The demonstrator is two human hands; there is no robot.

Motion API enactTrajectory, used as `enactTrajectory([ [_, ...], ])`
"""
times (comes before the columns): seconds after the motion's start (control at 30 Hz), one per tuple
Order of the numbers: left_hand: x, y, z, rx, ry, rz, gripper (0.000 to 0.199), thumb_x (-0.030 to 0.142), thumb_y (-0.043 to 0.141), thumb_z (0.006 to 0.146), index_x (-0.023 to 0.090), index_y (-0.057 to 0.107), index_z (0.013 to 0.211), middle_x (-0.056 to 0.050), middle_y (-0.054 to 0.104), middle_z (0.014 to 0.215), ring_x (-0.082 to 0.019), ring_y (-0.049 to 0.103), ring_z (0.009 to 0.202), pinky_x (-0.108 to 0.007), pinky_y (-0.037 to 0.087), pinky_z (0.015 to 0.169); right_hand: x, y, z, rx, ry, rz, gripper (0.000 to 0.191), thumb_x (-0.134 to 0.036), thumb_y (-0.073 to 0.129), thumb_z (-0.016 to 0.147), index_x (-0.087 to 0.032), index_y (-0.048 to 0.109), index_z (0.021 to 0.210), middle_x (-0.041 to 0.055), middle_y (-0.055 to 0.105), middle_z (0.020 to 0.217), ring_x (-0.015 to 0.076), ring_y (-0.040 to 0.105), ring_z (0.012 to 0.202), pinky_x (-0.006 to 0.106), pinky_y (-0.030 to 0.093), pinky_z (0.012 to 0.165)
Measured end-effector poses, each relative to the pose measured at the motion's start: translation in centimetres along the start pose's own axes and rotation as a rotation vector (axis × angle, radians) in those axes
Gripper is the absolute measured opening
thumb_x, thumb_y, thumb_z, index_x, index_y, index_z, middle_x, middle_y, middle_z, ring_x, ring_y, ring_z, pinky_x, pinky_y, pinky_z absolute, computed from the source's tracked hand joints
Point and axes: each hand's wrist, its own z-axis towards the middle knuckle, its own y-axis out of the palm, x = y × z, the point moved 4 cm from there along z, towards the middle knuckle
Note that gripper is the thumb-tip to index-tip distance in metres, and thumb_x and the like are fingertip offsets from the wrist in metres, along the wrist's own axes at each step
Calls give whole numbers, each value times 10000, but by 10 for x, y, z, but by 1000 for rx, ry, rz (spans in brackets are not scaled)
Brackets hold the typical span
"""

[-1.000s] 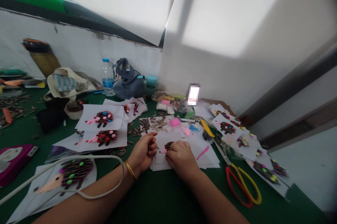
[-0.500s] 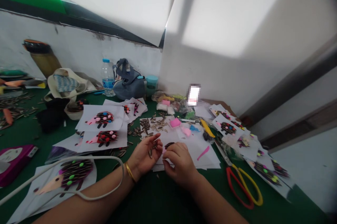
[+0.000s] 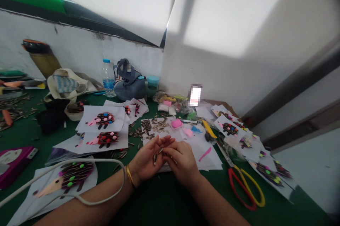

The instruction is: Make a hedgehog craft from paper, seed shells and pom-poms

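Observation:
My left hand (image 3: 150,157) is turned palm up and cupped, with sunflower seeds (image 3: 155,159) lying in it. My right hand (image 3: 183,158) meets it from the right, thumb and index finger pinched at a striped sunflower seed (image 3: 160,150) over the left palm. Both hands hover above the near edge of a stack of white paper (image 3: 212,160). Beyond the fingers, a pile of seeds (image 3: 147,126) and lumps of pink clay (image 3: 176,123) rest on the paper. A pink strip (image 3: 204,154) lies right of my right hand.
Red-and-yellow-handled scissors (image 3: 243,190) lie at right, near a yellow cutter (image 3: 209,129). Hedgehog pictures on paper (image 3: 102,120) flank both sides. A white cable (image 3: 79,160) crosses my left forearm. A water bottle (image 3: 108,83) and a blue-grey bag (image 3: 130,84) stand behind.
The hands have come together: my right fingers now reach the left palm, where they were apart before. The dark piece by my right fingers is no longer seen; two seeds show in the palm.

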Motion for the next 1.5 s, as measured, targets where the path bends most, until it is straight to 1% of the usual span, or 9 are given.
enactTrajectory([
  [0.23, -5, 1, -3, 28, 13, 92, 208, 244, 560, 889, 114, 628, 1036, -89, 664, 1015, -130, 655, 865, -236, 521, 822, 7, -11, -2, 149, 11, -2, 140, -234, 517, 920, -202, 652, 945, 61, 624, 910, 198, 531, 871, 356, 376, 783],
  [0.33, -7, -2, -4, 81, 55, 215, 144, 233, 647, 832, 141, 616, 938, -29, 640, 832, -85, 626, 720, -170, 505, 644, 10, -14, -3, 176, 30, 7, 140, -218, 515, 919, -209, 647, 964, 52, 613, 882, 200, 523, 849, 359, 383, 775],
  [0.43, -10, -3, -3, 72, 42, 409, 195, 316, 686, 797, 168, 561, 811, 79, 447, 540, -18, 372, 410, -119, 248, 369, 13, -12, -3, 146, 48, 49, 143, -203, 505, 923, -208, 642, 963, 50, 613, 866, 199, 523, 838, 360, 397, 772],
  [0.53, -7, -5, -1, 109, 105, 626, 260, 374, 695, 770, 182, 519, 755, 120, 309, 465, -25, 182, 376, -167, 98, 356, 14, -10, -3, 120, 43, 114, 146, -190, 505, 919, -205, 640, 971, 52, 621, 879, 195, 535, 844, 351, 414, 773],
  [0.73, 2, -7, 1, 192, 254, 903, 250, 390, 686, 745, 161, 587, 767, 87, 420, 522, -47, 261, 435, -192, 177, 414, 28, -15, 1, 92, 141, 250, 77, -216, 580, 869, -214, 648, 832, 20, 608, 781, 176, 549, 787, 308, 432, 724],
  [0.9, 10, -10, 5, 247, 377, 1045, 241, 389, 648, 752, 150, 619, 732, 19, 578, 664, -104, 477, 612, -217, 356, 589, 58, -27, -2, 108, 325, 264, 103, -226, 585, 828, -202, 619, 734, 6, 582, 733, 163, 546, 735, 283, 426, 690],
  [1.07, 11, -18, 12, 246, 383, 1248, 238, 398, 632, 733, 161, 628, 724, 14, 577, 675, -143, 501, 664, -252, 365, 635, 77, -25, -8, -125, 409, 183, 71, -196, 577, 786, -202, 641, 755, 12, 627, 787, 166, 558, 748, 268, 410, 669],
  [1.2, 11, -20, 13, 251, 385, 1339, 227, 394, 608, 738, 168, 627, 730, 15, 570, 680, -149, 501, 668, -257, 365, 634, 72, -16, -7, -251, 363, 73, 105, -171, 577, 785, -204, 668, 744, 12, 635, 768, 164, 559, 763, 263, 395, 690],
  [1.5, 11, -22, 15, 221, 402, 1377, 232, 393, 569, 763, 172, 635, 732, -6, 613, 713, -169, 544, 715, -268, 399, 682, 58, -3, -1, -321, 227, -208, 99, -197, 584, 830, -212, 677, 802, 20, 641, 815, 166, 552, 821, 277, 343, 716],
])
